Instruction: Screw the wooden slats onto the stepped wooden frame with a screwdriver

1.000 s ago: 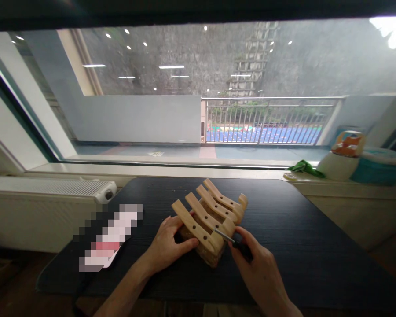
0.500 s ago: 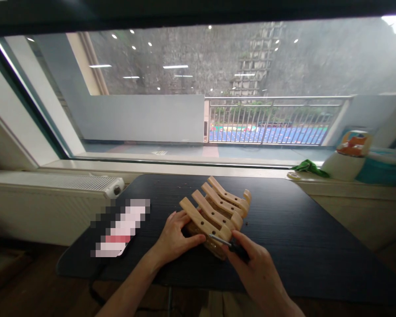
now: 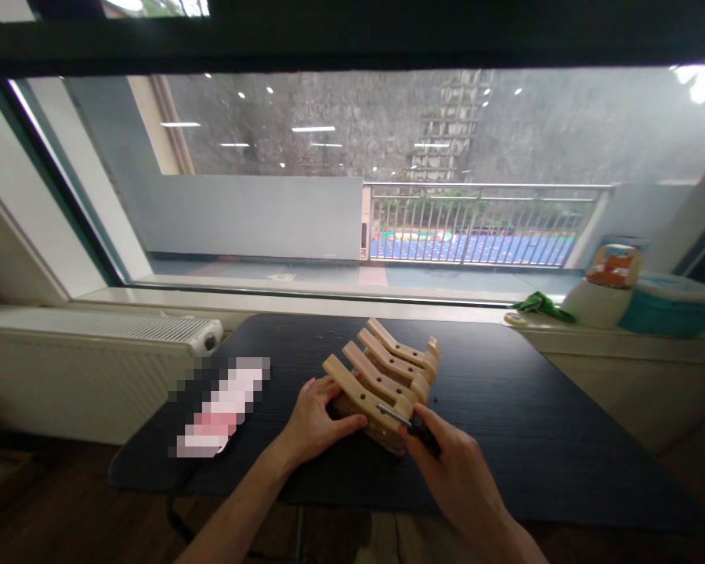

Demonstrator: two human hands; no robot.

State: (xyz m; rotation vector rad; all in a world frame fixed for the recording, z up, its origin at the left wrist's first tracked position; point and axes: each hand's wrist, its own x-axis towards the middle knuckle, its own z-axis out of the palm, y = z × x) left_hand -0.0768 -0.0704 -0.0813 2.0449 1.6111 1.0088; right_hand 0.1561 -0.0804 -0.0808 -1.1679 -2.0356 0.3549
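Observation:
On the black table (image 3: 552, 446) lies a light wooden piece (image 3: 381, 377). Several bent slats with dark screw holes and curled right ends make it up, with a brown block-like base (image 3: 367, 431) below. My left hand (image 3: 317, 419) grips its near left side, the thumb along the front and the other fingers partly hidden behind. Held in my right hand (image 3: 450, 458) is a screwdriver (image 3: 408, 423) with a dark handle and a metal shaft. The shaft points left over the nearest slat, its tip close to a screw hole; whether it touches cannot be made out.
A blurred-out phone-like object (image 3: 223, 411) lies on the table's left. Behind the table runs a windowsill (image 3: 329, 305) with a green cloth (image 3: 544, 306), a white bottle (image 3: 602, 290) and a teal tub (image 3: 663, 305). A radiator (image 3: 94, 368) stands at left.
The screwdriver's tip has shifted slightly up and right, from the near edge of the front slat to over its hole. My left hand keeps its grip. The camera view has tilted a little.

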